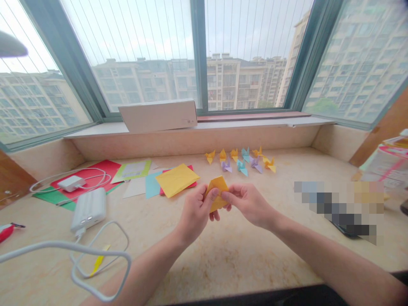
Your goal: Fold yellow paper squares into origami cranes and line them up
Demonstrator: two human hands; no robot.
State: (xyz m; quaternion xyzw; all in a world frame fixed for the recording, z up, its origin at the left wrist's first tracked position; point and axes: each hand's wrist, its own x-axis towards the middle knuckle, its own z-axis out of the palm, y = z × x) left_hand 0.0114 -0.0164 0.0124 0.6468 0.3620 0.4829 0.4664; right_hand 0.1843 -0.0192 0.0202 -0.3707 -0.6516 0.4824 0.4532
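A folded piece of orange-yellow paper is held above the stone counter between both hands. My left hand pinches its left side with thumb and fingers. My right hand pinches its right edge. Behind the hands lies a stack of coloured paper sheets with a yellow sheet on top. Several small folded paper cranes in yellow, purple and blue stand in a cluster near the back wall.
A white power bank with a looping white cable lies at the left. A white charger rests on red and green sheets. A white box sits on the window sill. A dark phone lies at right.
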